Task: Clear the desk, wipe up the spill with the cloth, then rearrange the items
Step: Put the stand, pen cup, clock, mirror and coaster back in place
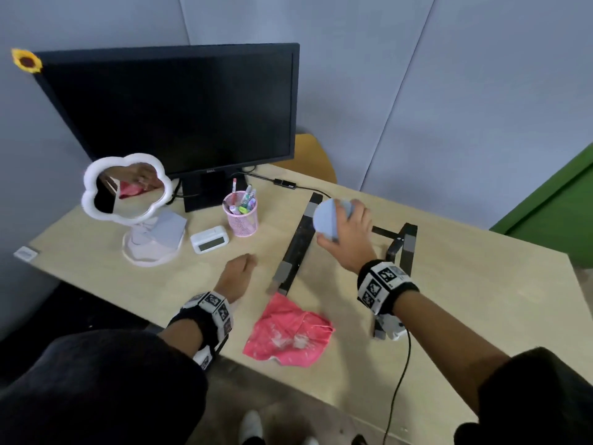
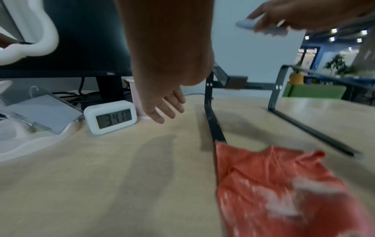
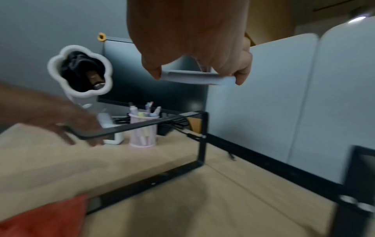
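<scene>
My right hand (image 1: 348,232) grips a pale blue round flat object (image 1: 325,220) by its edges, thumb on one side and fingers on the other, and holds it in the air above the black metal stand (image 1: 298,242). The right wrist view shows the blue object (image 3: 194,78) edge-on between thumb and fingers of the right hand (image 3: 223,56). My left hand (image 1: 237,274) hovers low over the desk, fingers straight and empty, near the white clock (image 1: 210,239). A crumpled pink cloth (image 1: 288,332) with white smears lies at the desk's front edge, touching the stand's foot.
At the back left are a black monitor (image 1: 173,107), a white flower-shaped mirror (image 1: 125,187) on a tray base with a grey pad, and a pink mesh pen cup (image 1: 240,216). A black cable (image 1: 401,380) hangs over the front edge. Grey partitions enclose the desk (image 1: 465,300).
</scene>
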Demonstrator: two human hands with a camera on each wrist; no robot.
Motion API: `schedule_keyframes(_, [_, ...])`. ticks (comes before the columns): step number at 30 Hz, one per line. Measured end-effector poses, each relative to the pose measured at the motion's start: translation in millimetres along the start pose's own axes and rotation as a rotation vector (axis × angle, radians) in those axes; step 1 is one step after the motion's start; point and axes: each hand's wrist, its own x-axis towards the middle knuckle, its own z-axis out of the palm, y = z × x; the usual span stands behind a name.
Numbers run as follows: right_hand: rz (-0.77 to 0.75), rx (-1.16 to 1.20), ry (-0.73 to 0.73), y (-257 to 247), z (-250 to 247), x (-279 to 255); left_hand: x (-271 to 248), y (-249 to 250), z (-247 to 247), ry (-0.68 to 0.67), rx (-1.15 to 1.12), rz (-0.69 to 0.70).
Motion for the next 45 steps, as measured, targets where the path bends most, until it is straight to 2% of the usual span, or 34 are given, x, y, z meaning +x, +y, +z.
schedule_keyframes(2, [-0.074, 0.004, -0.066, -30, 16, 0, 1, 23, -7, 0.017, -0.301, -0.043])
schedule_keyframes(4, [-0.119, 0.005, -0.135, -56, 30, -3, 5, 41, -13, 0.006, -0.474, -0.077])
schedule_keyframes(9, [-0.155, 0.062, -0.186, -96, 51, -12, 9, 54, -24, -0.016, -0.592, -0.019])
schedule_keyframes(13, [-0.206, 0.058, -0.214, -104, 56, -11, 12, 31, -30, -0.02, -0.619, -0.08])
schedule_keyframes(16, [-0.235, 0.074, -0.25, -101, 64, -14, 11, 11, -31, 0.067, -0.583, -0.125])
schedule_keyframes(20, [-0.149, 0.055, -0.287, -91, 78, -21, 12, -21, -28, 0.162, -0.528, -0.199])
schedule_keyframes(24, [-0.146, -0.021, -0.339, -81, 91, -30, 18, -52, -19, 0.162, -0.492, -0.302])
schedule_keyframes(28, [-0.162, -0.08, -0.27, -77, 103, -34, 30, -75, -9, 0.151, -0.442, -0.356])
schedule_keyframes(32, [-0.139, -0.119, -0.236, -76, 108, -35, 37, -93, -6, 0.147, -0.184, -0.334])
schedule_keyframes(37, [-0.145, -0.097, -0.219, -74, 112, -37, 34, -88, -10, 0.177, 0.035, -0.336])
schedule_keyframes(40, [-0.16, -0.078, -0.2, -73, 111, -37, 29, -83, -9, 0.195, 0.04, -0.319])
schedule_keyframes(45, [-0.166, 0.017, -0.257, -70, 97, -43, 9, -74, 0, 0.217, 0.04, -0.31])
